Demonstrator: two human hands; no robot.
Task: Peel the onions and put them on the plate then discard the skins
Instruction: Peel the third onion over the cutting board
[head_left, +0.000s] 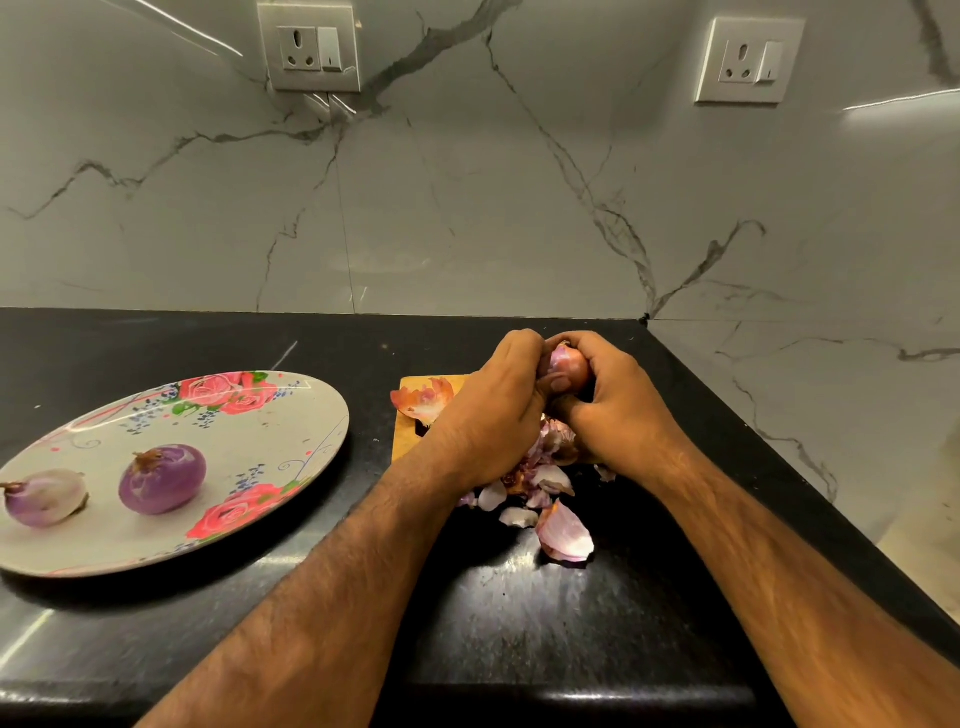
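Far left, the plate (291, 415) carries two peeled onions (162, 478). Moving right, the left hand (493, 410) curls round the third onion (566, 366), thumb pressed on its skin, up above the wooden board (410, 441). The right hand (618, 410) cups it from the other side, fingers wrapped. Skins (545, 488) heap on the tabletop (519, 623) beneath. The plate lies left of the hands, nearer the left one, I'd say. No readable writing anywhere.

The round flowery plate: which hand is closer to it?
Left. The left hand sits right of the round flowery plate; the right hand is farther right, across the reddish onion both grip.
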